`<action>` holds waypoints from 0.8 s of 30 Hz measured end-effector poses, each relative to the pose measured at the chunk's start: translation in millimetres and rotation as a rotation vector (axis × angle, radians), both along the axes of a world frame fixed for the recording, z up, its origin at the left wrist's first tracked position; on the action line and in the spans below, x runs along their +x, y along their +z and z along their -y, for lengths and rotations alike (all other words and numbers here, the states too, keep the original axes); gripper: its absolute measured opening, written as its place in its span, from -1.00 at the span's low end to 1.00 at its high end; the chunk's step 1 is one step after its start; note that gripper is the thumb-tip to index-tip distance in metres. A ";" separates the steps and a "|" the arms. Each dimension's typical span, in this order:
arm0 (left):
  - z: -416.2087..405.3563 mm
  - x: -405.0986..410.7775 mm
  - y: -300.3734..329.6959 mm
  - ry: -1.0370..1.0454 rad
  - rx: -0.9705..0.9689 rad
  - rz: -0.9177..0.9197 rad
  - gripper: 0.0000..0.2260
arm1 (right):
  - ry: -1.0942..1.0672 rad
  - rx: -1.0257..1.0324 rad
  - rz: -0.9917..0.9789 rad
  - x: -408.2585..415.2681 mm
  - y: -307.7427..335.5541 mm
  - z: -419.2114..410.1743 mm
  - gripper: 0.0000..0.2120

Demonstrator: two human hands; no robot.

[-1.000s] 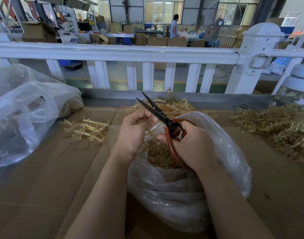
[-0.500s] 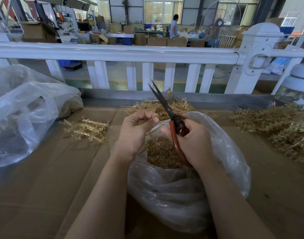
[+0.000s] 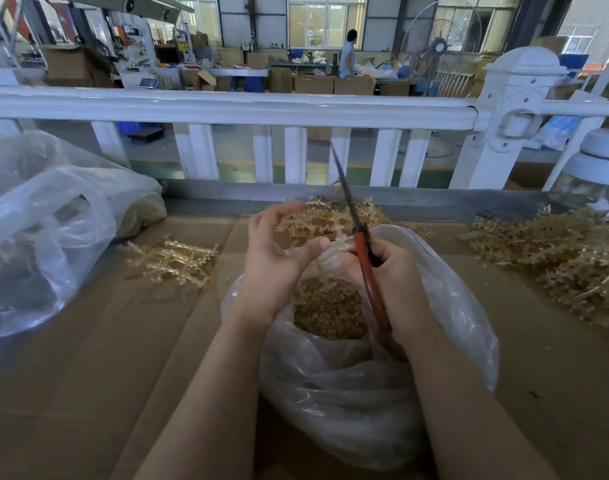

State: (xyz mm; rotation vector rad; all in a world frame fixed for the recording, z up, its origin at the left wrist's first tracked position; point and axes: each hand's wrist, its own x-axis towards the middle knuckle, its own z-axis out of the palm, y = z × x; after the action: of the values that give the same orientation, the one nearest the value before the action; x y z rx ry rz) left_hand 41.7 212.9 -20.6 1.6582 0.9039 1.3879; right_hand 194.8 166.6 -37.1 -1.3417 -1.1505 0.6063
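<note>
My right hand (image 3: 396, 282) grips red-handled scissors (image 3: 363, 258), whose dark blades are together and point up and slightly left, toward the railing. My left hand (image 3: 272, 261) hovers just left of them with fingers spread and loosely bent, thumb out, and nothing visible in it. Both hands are over the mouth of a clear plastic bag (image 3: 434, 278) that holds several small golden cut pieces (image 3: 327, 310). The bag stands on a cardboard-covered surface (image 3: 105, 358).
Golden plastic sprigs lie in a small heap (image 3: 175, 261) at left, a pile (image 3: 317, 220) behind the hands and a big pile (image 3: 555, 261) at right. A large clear bag (image 3: 54, 230) fills the left. A white railing (image 3: 227, 105) runs behind; a white-lidded jar (image 3: 597, 168) stands far right.
The scissor blades have gone from spread to together and swung from pointing left to nearly upright. My left hand went from a pinch beside the blades to open, lifted fingers.
</note>
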 end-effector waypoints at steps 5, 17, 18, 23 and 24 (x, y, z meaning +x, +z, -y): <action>-6.0 -4.4 -0.4 0.060 -0.196 0.164 -0.46 | 0.008 0.031 -0.149 3.8 2.6 2.5 -0.96; -4.3 -7.9 0.2 -0.484 -0.740 0.229 -0.73 | 0.034 0.131 -0.164 7.4 1.5 3.4 -0.97; -3.4 -8.2 0.0 -0.505 -0.745 0.224 -0.80 | 0.036 0.131 -0.161 7.2 1.4 3.6 -0.96; -0.5 -7.4 4.1 -0.499 -0.727 0.271 -0.86 | 0.052 0.146 -0.147 5.2 2.2 4.5 -0.92; 0.3 -6.9 4.4 -0.493 -0.722 0.278 -0.82 | 0.060 0.149 -0.141 4.9 2.4 4.6 -0.94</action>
State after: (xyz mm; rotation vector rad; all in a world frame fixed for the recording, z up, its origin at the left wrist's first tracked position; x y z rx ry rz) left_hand 34.8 212.6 -16.2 1.0048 0.6582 0.7866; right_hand 199.7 162.0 -34.6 -1.1232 -1.1017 0.6361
